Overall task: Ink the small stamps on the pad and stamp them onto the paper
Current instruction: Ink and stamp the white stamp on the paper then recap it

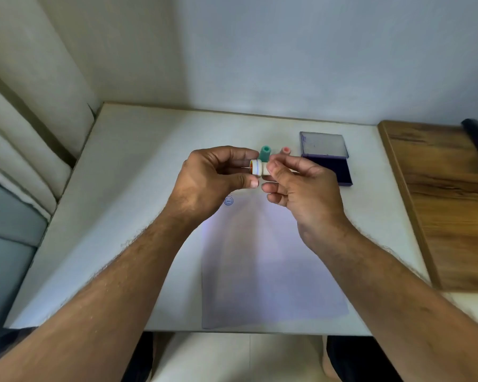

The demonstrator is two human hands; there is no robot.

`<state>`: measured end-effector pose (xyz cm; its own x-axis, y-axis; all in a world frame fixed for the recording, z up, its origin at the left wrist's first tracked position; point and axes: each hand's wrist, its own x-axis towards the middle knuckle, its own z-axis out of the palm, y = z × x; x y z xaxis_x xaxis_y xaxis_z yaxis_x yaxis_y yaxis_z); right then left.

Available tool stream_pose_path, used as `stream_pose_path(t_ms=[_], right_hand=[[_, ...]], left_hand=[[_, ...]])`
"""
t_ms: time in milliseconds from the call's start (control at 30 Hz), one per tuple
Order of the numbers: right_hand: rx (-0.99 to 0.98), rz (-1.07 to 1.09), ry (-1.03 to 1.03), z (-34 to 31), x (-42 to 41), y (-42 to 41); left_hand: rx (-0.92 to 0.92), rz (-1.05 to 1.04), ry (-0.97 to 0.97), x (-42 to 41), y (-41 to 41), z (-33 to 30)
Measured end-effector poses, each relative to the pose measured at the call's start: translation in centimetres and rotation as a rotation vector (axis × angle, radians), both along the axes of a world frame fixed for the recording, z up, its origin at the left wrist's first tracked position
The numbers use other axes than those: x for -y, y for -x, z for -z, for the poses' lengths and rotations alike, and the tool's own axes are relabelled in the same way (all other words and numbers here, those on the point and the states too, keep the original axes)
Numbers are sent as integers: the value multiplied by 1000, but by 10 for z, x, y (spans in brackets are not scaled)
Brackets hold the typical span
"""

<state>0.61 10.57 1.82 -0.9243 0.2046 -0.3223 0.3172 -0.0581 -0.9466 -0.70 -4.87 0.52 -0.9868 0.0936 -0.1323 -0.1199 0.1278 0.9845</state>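
Home room, likely a living or bedroom corner: plain white counter (149, 161) against a bare pale wall (287, 51), cream cushioned upholstery (25, 106) at left, brown wood-grain board (439, 202) at right.

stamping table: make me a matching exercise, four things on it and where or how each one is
Things:
1. teal stamp
2. white stamp
3. ink pad
4. paper

States:
A. lid open, on the right of the table
B. held between both hands
C. standing behind the hands
D. flat, with one blue print near its top left corner

Pairs: 1-C, 2-B, 3-A, 4-D
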Motion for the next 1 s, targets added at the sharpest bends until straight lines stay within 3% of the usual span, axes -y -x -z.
stream_pose_path(t_ms=[333,600,800,1000], right_hand=[[217,-194,304,13,-4,24],[188,-313,327,18,-9,38],[90,-323,266,23,-10,40],[91,-340,282,22,-10,39]], left_hand=[[-125,-56,-2,-6,3,10],[-215,-85,79,1,5,14],[-118,-124,45,1,8,14],[-160,-133,77,0,6,13]])
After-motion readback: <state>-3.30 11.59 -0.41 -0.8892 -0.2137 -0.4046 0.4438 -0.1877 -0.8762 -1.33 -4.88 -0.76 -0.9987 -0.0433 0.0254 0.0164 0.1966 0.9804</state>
